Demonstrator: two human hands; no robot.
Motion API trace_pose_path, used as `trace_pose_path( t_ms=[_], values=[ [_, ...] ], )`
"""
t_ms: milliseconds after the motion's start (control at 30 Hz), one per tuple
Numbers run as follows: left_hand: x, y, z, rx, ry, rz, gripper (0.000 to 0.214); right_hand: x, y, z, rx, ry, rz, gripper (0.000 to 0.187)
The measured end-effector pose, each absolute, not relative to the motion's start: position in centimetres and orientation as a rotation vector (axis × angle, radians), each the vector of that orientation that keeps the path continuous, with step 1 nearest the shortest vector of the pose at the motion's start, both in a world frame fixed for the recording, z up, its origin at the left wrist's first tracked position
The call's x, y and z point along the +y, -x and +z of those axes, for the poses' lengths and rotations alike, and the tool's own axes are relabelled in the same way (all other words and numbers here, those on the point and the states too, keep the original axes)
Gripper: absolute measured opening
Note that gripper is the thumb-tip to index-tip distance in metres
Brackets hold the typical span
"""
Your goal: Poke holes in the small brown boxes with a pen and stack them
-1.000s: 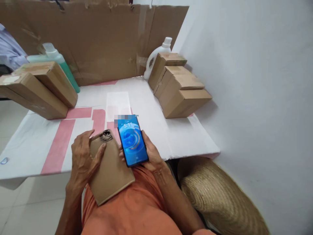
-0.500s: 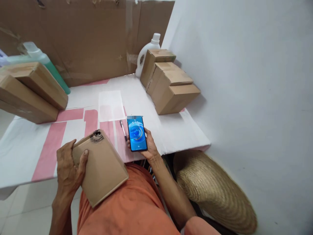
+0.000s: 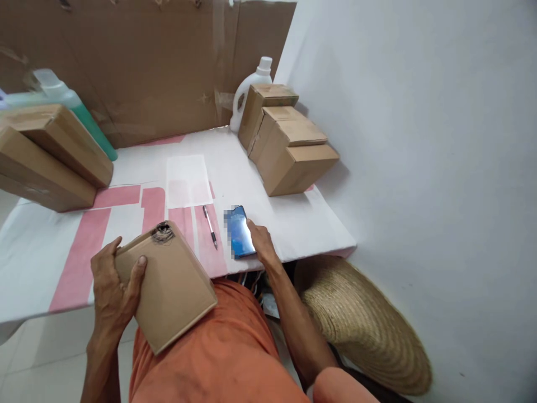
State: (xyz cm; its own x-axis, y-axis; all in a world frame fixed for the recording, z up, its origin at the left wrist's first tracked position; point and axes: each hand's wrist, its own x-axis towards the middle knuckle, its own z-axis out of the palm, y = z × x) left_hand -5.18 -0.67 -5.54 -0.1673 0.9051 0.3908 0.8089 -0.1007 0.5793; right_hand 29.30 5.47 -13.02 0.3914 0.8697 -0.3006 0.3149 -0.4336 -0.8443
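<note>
My left hand (image 3: 115,280) is closed around the left edge of a flat brown cardboard box (image 3: 176,291), thumb on its upper face. The box is tilted against my orange shirt and has a dark, scribbled-looking mark near its far corner. A smartphone (image 3: 241,232) with a lit blue screen is at the table's front edge. My right hand (image 3: 262,240) grips its right side, thumb over the edge; the other fingers are hidden. A pen (image 3: 210,226) with a black grip lies between the box and the phone. Behind the pen is a translucent white sheet (image 3: 188,182).
Cardboard boxes (image 3: 300,168) stand at the right in front of a white jug (image 3: 247,87). More boxes (image 3: 54,162) lean at the left by a green-liquid bottle (image 3: 94,126). A cardboard panel (image 3: 155,67) backs the table (image 3: 323,224). A straw hat (image 3: 364,319) hangs low beside the wall.
My right hand has turned the phone and lowered it toward the tabletop, slightly right, away from the pen. The pen now shows fully. My left hand keeps its hold on the box.
</note>
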Motion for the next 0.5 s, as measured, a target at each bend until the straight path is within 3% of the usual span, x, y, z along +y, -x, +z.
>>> trace_pose_path(
  t_ms=[267, 367, 500],
  values=[
    [-1.7, 7.2, -8.5, 1.979, -1.252, 1.443, 0.092, 4.9, -28.9, -10.7, -1.318, 2.109, 0.588, 0.027],
    [-2.8, 7.3, -10.7, 1.912, -1.199, 1.607, 0.100, 4.1, -28.0, -10.5, -1.480, 1.912, 0.590, 0.036],
    [-5.7, 4.9, -12.9, 1.827, -1.118, 1.524, 0.089, 1.6, -24.5, -11.2, -1.667, 1.214, 1.194, 0.064]
  ],
)
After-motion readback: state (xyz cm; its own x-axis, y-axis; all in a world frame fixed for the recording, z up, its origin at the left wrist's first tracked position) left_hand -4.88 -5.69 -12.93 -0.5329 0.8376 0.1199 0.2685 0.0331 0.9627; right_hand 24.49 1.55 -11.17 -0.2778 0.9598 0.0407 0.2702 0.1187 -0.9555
